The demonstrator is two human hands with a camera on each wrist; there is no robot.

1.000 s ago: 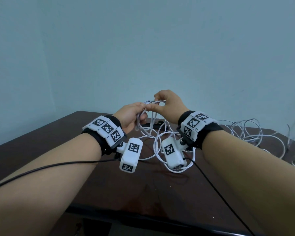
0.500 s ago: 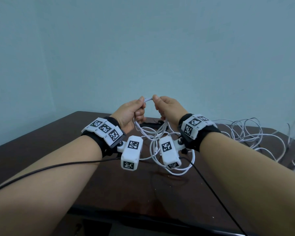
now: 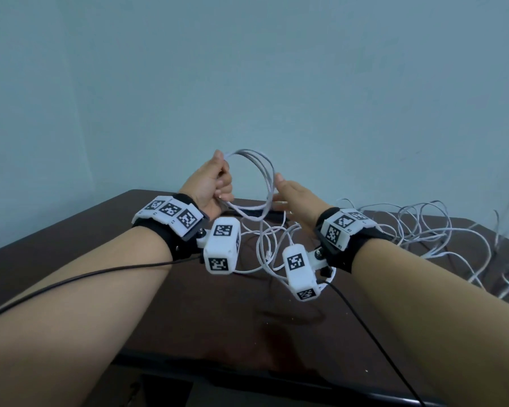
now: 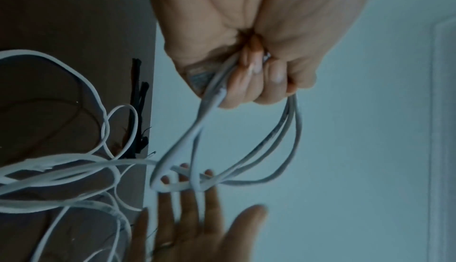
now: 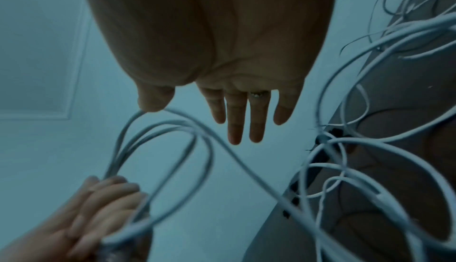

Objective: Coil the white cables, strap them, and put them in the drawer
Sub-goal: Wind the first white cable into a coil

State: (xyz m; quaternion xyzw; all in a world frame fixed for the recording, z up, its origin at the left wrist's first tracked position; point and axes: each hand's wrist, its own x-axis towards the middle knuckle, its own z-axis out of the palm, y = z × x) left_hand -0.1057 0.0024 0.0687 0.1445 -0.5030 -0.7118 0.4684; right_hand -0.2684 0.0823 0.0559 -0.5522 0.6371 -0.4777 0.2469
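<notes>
The left hand is clamping a small round coil of thin white cable, its fingers curled tight round the gathered strands at the coil's left side. The loops are standing nearly upright in the air above the dark brown wooden surface, arching up and over to the right of that fist.

The right hand is lying flat and relaxed, its straight fingers gripping nothing; the thumb tip is just touching the coil's far arc, and the strands seem to be crossing the fingertips in the left wrist view.

From the bottom of the coil the uncoiled tail is dropping down and trailing off below and to the right of the open fingers, joining the loose heap of white cable that is sprawling on the surface beyond the right wrist. So the slack is lying nearest the right hand, running away rightward, while the coil's plane is facing roughly across both palms. A few slim black strips, possibly straps, are lying at the surface's far edge. No drawer is showing.
</notes>
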